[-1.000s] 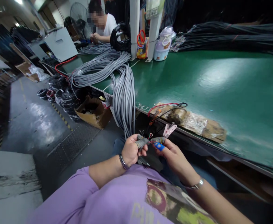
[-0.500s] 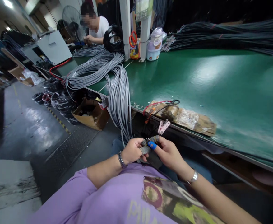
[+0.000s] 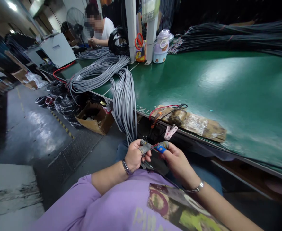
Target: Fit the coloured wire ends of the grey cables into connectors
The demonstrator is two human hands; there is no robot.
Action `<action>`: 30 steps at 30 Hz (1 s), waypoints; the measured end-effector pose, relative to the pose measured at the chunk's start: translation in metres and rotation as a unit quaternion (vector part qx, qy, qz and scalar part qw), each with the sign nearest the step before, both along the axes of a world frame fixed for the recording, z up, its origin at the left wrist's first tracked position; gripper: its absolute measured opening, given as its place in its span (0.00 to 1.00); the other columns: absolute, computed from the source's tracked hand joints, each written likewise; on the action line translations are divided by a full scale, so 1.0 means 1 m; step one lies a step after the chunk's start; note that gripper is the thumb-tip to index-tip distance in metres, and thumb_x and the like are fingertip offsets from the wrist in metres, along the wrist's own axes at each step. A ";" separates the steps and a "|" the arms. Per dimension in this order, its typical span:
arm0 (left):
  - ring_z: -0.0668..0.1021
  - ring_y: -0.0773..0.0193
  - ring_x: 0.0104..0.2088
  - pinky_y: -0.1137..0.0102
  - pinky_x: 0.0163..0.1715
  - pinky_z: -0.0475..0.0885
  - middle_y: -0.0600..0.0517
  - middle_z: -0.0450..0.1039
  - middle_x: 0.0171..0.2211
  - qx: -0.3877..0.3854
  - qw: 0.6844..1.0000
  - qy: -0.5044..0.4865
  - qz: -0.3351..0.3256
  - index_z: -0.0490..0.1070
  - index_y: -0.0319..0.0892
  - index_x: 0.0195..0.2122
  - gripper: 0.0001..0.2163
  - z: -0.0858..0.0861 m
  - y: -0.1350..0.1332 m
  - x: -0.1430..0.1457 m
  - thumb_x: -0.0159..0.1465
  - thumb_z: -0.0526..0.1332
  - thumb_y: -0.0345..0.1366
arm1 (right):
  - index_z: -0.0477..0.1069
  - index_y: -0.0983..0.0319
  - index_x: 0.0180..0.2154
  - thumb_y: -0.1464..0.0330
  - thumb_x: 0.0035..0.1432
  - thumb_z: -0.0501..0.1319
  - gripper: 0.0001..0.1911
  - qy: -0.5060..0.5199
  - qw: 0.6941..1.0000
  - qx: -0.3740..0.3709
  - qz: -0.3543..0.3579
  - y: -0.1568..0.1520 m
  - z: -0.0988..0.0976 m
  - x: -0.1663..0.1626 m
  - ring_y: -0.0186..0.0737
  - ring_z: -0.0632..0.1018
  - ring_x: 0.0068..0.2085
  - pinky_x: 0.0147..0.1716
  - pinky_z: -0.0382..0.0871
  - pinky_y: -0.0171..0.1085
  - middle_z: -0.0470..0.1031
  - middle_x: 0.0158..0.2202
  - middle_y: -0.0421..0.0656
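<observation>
My left hand point(image 3: 136, 155) is closed around the end of a grey cable point(image 3: 127, 109) that hangs down from the green table point(image 3: 203, 83). Grey finger covers sit on its fingertips. My right hand point(image 3: 176, 157), with a blue cover on one finger, pinches thin coloured wires point(image 3: 154, 146) that stick out of the cable end. Both hands meet just below the table edge, in front of my lap.
A bundle of grey cables point(image 3: 100, 72) lies over the table's left corner. A taped cardboard pad point(image 3: 196, 123) with red and black leads and a pink clip point(image 3: 170, 131) sits at the edge. A cardboard box point(image 3: 94, 117) stands on the floor. Another person point(image 3: 100, 27) works at the far end.
My hands drew together half a second ago and have now moved slightly apart again, showing the thin wires between them. The view shifted a little.
</observation>
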State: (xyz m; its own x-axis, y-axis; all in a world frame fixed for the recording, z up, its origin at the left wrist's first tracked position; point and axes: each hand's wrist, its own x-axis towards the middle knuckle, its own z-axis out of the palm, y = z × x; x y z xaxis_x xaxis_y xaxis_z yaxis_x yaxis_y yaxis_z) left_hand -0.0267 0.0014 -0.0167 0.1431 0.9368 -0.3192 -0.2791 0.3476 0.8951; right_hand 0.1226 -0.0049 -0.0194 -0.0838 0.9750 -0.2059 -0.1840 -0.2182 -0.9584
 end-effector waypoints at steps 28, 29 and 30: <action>0.68 0.73 0.11 0.79 0.10 0.52 0.56 0.69 0.16 0.040 0.995 0.067 -0.059 0.64 0.39 0.24 0.13 0.004 -0.005 0.000 0.50 0.65 0.41 | 0.71 0.62 0.27 0.55 0.46 0.67 0.17 -0.063 0.994 0.038 0.086 0.014 0.015 0.002 0.36 0.70 0.28 0.29 0.66 0.35 0.73 0.26 0.41; 0.68 0.73 0.11 0.79 0.10 0.53 0.56 0.69 0.16 0.040 0.995 0.066 -0.056 0.64 0.39 0.24 0.12 0.003 -0.005 0.000 0.50 0.65 0.41 | 0.71 0.62 0.27 0.55 0.46 0.67 0.16 -0.062 0.995 0.035 0.070 0.012 0.014 0.002 0.36 0.69 0.27 0.28 0.65 0.35 0.72 0.25 0.41; 0.68 0.73 0.11 0.79 0.10 0.52 0.56 0.68 0.16 0.039 0.996 0.063 -0.047 0.64 0.39 0.24 0.12 0.003 -0.005 0.000 0.51 0.65 0.41 | 0.71 0.62 0.26 0.56 0.45 0.67 0.16 -0.061 0.996 0.030 0.052 0.011 0.012 0.001 0.35 0.68 0.26 0.27 0.64 0.35 0.71 0.24 0.40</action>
